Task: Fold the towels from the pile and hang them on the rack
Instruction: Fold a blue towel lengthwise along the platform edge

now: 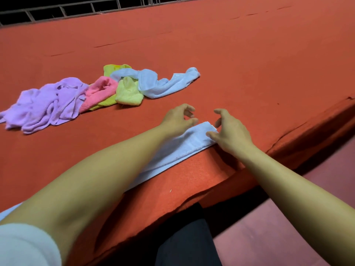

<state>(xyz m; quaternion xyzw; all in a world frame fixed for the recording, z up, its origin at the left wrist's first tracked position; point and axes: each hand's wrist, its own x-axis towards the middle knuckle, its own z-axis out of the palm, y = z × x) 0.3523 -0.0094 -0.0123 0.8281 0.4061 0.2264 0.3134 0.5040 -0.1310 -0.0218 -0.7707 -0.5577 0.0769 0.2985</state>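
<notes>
Folded white towel [184,148] lying as a long strip near the table edge, far end right between the hands

Both hands are hovering at that far end with fingers loosely spread, pinching nothing; right hand [230,131] is touching the corner, left hand [178,120] just above it. Towel pile [92,93] is sitting well apart, up-left on the red table [249,64].

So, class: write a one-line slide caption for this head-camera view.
Both hands hover over a folded white towel; crumpled coloured towels wait beyond.
</notes>
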